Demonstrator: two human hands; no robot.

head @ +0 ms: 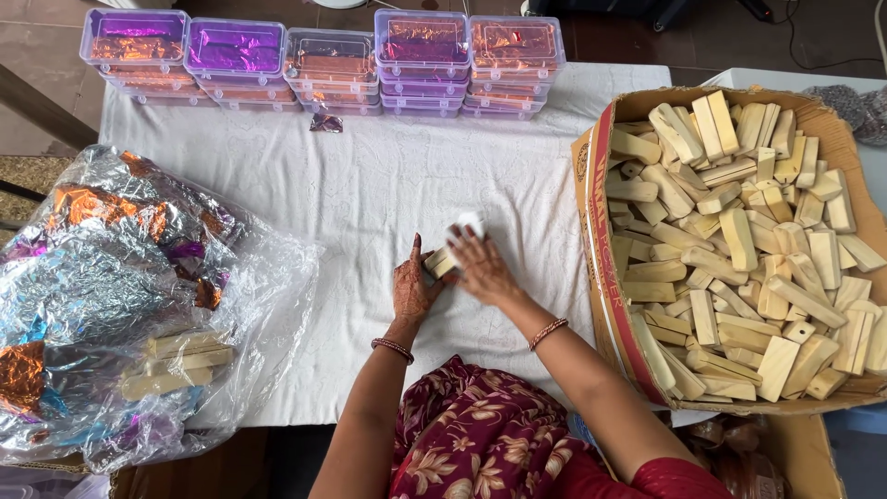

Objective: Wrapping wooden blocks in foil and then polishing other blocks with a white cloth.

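On the white cloth in front of me lies a small pale wooden block (pixel 438 261) partly covered by a white wrapper (pixel 465 225). My left hand (pixel 412 288) rests against the block's near left end. My right hand (pixel 481 266) lies over its right side, fingers spread on the wrapper. Both hands touch the block; most of it is hidden under my fingers.
A large cardboard box (pixel 602 277) full of pale wooden blocks stands at the right. Clear-lidded purple plastic boxes (pixel 323 57) line the far edge. A crinkled plastic bag (pixel 129 296) with foil sheets and a few blocks lies at the left. A foil scrap (pixel 325 123) lies near the boxes.
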